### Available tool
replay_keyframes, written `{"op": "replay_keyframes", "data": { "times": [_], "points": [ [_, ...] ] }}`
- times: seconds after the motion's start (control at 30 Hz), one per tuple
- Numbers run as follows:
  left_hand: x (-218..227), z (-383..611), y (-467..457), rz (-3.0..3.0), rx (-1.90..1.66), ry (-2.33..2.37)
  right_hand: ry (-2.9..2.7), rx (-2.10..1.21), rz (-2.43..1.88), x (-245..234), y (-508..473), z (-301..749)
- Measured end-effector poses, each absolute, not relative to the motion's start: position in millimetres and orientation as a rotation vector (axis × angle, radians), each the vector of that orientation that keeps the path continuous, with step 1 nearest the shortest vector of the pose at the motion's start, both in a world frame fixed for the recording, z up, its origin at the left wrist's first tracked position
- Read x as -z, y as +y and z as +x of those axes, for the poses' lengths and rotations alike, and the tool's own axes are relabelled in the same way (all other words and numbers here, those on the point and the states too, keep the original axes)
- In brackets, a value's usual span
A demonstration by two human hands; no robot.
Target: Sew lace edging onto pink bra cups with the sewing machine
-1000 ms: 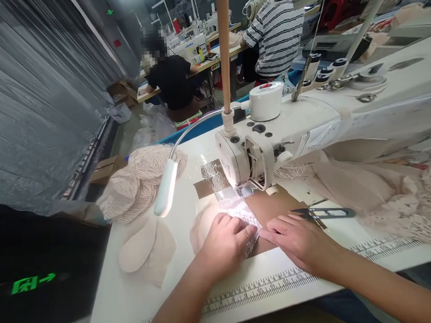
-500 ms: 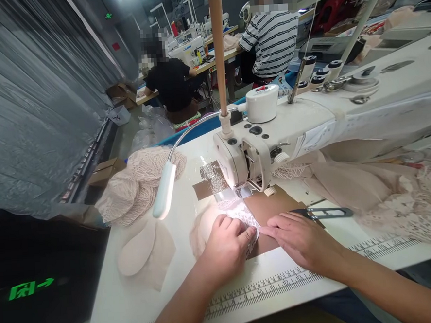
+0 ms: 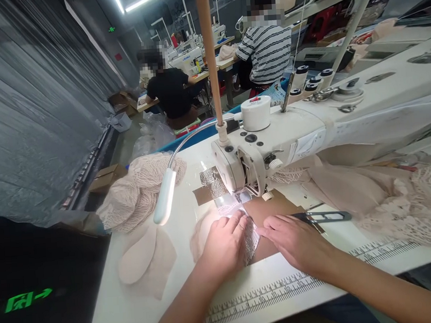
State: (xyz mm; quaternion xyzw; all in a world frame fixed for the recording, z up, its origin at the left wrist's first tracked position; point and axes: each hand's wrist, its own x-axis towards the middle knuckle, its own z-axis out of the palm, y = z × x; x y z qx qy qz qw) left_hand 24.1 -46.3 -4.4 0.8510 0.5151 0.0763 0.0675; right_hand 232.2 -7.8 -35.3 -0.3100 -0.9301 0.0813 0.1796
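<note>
My left hand (image 3: 224, 244) lies flat with its fingers stretched forward on a strip of white lace (image 3: 250, 237), just in front of the sewing machine's (image 3: 272, 138) needle area. My right hand (image 3: 296, 239) rests beside it, fingers flat on the brown card (image 3: 273, 209) under the lace, its fingertips touching the lace's right edge. The lace runs forward under the presser foot, lit by the gooseneck lamp (image 3: 164, 196).
Thread snips (image 3: 324, 217) lie just right of my right hand. Beige lace pieces (image 3: 137, 190) pile at the left, pale cup pads (image 3: 141, 254) nearer me, more lace fabric (image 3: 397, 204) at the right. Two people sit at sewing tables behind.
Both hands have slid forward a little toward the needle with the lace. My left fingers have straightened out from a more curled pose.
</note>
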Motion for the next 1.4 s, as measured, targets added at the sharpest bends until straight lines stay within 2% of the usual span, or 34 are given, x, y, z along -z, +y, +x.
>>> {"op": "replay_keyframes", "data": {
  "times": [0.17, 0.53, 0.97, 1.4],
  "points": [
    [8, 27, -42, 2.645, -0.118, 1.582, -2.599, -0.206, -0.859, 35, -9, 232],
    [8, 19, -34, 2.592, -0.218, 1.530, -2.662, -0.207, -0.931, 29, -7, 229],
    [3, 3, 3, 2.700, -0.118, 1.498, -2.758, -0.395, -1.000, 8, 26, 209],
    [6, 3, -12, 2.733, -0.294, 1.348, -2.675, -0.191, -0.821, 22, 30, 212]
  ]
}}
